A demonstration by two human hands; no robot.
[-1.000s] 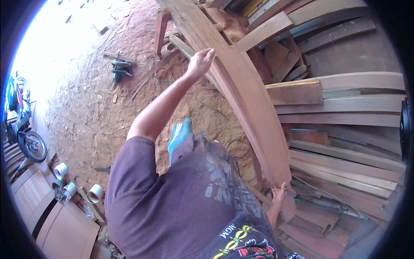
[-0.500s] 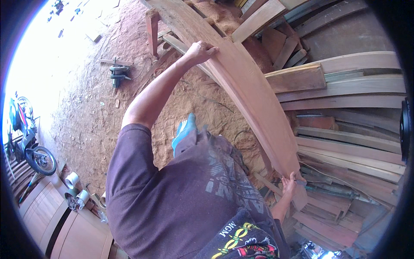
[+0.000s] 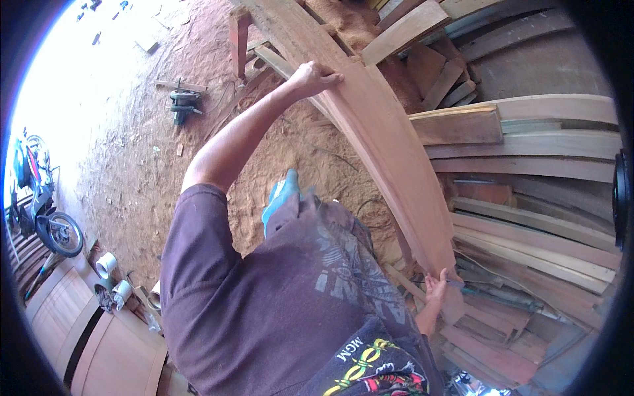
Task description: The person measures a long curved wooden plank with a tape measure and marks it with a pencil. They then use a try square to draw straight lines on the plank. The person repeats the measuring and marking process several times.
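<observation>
A long, smooth reddish-brown wooden board [image 3: 396, 152] runs across a workbench from the far middle toward the near right. My left hand [image 3: 317, 78] is closed over its left edge near the far part, fingers curled on the top face. Down at the near end, my right hand [image 3: 433, 292] grips the same board at its edge, thumb and fingers partly showing. Something thin and greyish lies by the right fingertips, too small to make out. The undersides of the board and of both hands are hidden.
Stacked planks [image 3: 528, 142] fill the right side. A bench leg [image 3: 239, 49] stands at the far end. On the sawdust-covered floor sits a green power tool [image 3: 185, 104]. A motorcycle [image 3: 49, 214] and wooden panels [image 3: 122, 356] are at the left.
The view has shifted slightly, so the surroundings sit a little differently. My left hand keeps its place on the board; my right hand has slipped slightly nearer, its fingers a bit more apart.
</observation>
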